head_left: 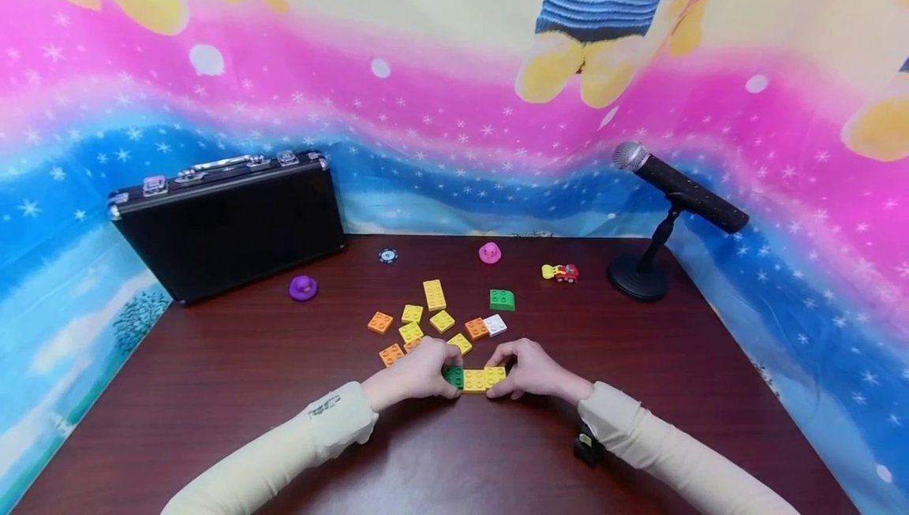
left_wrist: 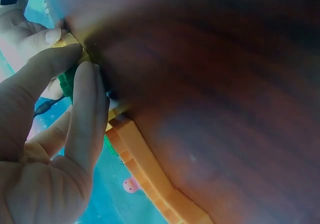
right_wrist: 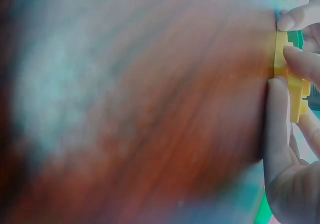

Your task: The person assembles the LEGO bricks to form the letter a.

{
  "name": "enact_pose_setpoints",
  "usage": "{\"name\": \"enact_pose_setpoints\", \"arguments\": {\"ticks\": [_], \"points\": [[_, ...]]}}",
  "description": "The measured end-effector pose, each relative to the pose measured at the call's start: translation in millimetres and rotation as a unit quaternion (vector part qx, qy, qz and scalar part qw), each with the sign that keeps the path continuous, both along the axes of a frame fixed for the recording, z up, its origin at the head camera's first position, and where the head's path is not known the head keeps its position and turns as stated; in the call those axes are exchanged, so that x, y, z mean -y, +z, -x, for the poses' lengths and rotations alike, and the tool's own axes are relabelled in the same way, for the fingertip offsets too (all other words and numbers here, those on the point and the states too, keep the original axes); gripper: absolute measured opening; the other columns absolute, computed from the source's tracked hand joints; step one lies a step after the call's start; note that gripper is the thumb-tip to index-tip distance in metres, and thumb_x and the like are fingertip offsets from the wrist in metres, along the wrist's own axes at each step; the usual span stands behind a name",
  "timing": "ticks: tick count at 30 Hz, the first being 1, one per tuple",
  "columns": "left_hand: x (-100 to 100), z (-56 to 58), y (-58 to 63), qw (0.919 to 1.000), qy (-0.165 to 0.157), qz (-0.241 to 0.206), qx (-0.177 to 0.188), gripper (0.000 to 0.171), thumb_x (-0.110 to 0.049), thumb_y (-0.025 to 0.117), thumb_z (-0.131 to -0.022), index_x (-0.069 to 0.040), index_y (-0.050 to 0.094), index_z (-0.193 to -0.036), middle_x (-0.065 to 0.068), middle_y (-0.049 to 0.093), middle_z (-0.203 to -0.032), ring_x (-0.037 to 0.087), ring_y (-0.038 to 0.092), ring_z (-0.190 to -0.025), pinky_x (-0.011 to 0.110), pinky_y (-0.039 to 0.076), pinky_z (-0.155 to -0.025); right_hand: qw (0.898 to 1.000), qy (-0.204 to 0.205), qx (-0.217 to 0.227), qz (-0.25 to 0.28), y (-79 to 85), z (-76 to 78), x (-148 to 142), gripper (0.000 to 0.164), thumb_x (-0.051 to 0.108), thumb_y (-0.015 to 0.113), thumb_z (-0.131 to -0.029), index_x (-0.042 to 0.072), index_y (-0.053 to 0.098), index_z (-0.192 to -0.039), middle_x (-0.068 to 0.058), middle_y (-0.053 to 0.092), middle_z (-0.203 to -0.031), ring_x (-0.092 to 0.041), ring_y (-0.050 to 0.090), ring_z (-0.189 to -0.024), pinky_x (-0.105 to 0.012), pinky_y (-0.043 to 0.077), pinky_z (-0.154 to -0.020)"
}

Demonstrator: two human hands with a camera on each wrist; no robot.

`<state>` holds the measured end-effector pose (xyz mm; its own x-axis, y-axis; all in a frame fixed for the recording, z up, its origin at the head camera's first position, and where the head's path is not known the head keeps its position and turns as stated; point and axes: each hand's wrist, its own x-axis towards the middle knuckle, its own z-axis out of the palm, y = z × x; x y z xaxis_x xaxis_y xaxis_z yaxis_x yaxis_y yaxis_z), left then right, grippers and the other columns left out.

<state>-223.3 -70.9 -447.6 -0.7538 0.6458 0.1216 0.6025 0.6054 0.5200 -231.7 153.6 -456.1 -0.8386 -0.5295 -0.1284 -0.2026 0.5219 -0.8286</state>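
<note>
Between the two hands, a row of toy building bricks lies low at the table. My left hand (head_left: 422, 371) pinches the green brick (head_left: 453, 376) at the row's left end. At the other end, my right hand (head_left: 529, 371) grips a yellow brick (head_left: 495, 375) between thumb and fingers. A second yellow brick (head_left: 473, 380) sits in the middle, against the green one. In the right wrist view, the end yellow brick (right_wrist: 296, 101) stands higher than the middle one (right_wrist: 280, 53), overlapping it. Part of the green brick (left_wrist: 66, 83) is hidden by fingers in the left wrist view.
Loose yellow and orange bricks (head_left: 379, 322) lie just beyond the hands, with a white brick (head_left: 495, 325) and a green brick (head_left: 501, 299). Farther back are a purple hat (head_left: 303, 288), a pink hat (head_left: 490, 252), a toy car (head_left: 561, 272), a black case (head_left: 234, 223) and a microphone (head_left: 689, 192).
</note>
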Motion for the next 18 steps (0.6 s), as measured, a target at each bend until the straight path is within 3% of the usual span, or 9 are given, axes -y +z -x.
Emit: {"name": "enact_pose_setpoints", "arguments": {"ticks": [4, 9, 13, 18], "points": [[-1.0, -0.3, -0.1, 0.9998, 0.007, 0.003, 0.018, 0.025, -0.018, 0.078, -0.061, -0.013, 0.061, -0.079, -0.008, 0.056, -0.061, 0.002, 0.046, -0.053, 0.017, 0.04, -0.049, 1.0, 0.024, 0.019, -0.003, 2.6, 4.8, -2.4, 0.033, 0.017, 0.081, -0.065, 0.01, 0.067, -0.094, -0.007, 0.058, -0.083, -0.015, 0.056, -0.056, -0.035, 0.051, -0.047], [-1.8, -0.9, -0.4, 0.9981, 0.017, -0.002, 0.06, 0.025, -0.014, 0.076, -0.064, -0.012, 0.061, -0.084, -0.005, 0.058, -0.066, 0.001, 0.05, -0.042, 0.018, 0.044, -0.044, 0.995, 0.049, 0.082, -0.018, 15.3, 23.5, -11.8, 0.039, 0.025, 0.078, -0.07, 0.009, 0.066, -0.103, -0.006, 0.064, -0.087, -0.018, 0.062, -0.067, -0.037, 0.053, -0.054], [-2.6, -1.5, -0.6, 0.9976, 0.02, -0.007, 0.066, 0.025, -0.013, 0.076, -0.065, -0.011, 0.06, -0.084, -0.004, 0.058, -0.066, 0.001, 0.05, -0.041, 0.018, 0.044, -0.043, 0.995, 0.002, 0.098, 0.013, 19.3, 42.1, -21.8, 0.038, 0.023, 0.073, -0.076, 0.003, 0.063, -0.107, -0.008, 0.067, -0.086, -0.023, 0.066, -0.072, -0.039, 0.053, -0.059], [-1.7, -2.9, -0.9, 0.997, 0.021, -0.013, 0.073, 0.025, -0.011, 0.076, -0.065, -0.011, 0.059, -0.084, -0.005, 0.058, -0.065, 0.002, 0.05, -0.041, 0.017, 0.044, -0.041, 0.991, -0.086, 0.086, 0.064, 11.8, 57.6, -26.7, 0.037, 0.012, 0.072, -0.076, -0.002, 0.058, -0.108, -0.012, 0.065, -0.086, -0.024, 0.067, -0.074, -0.04, 0.053, -0.058]]}}
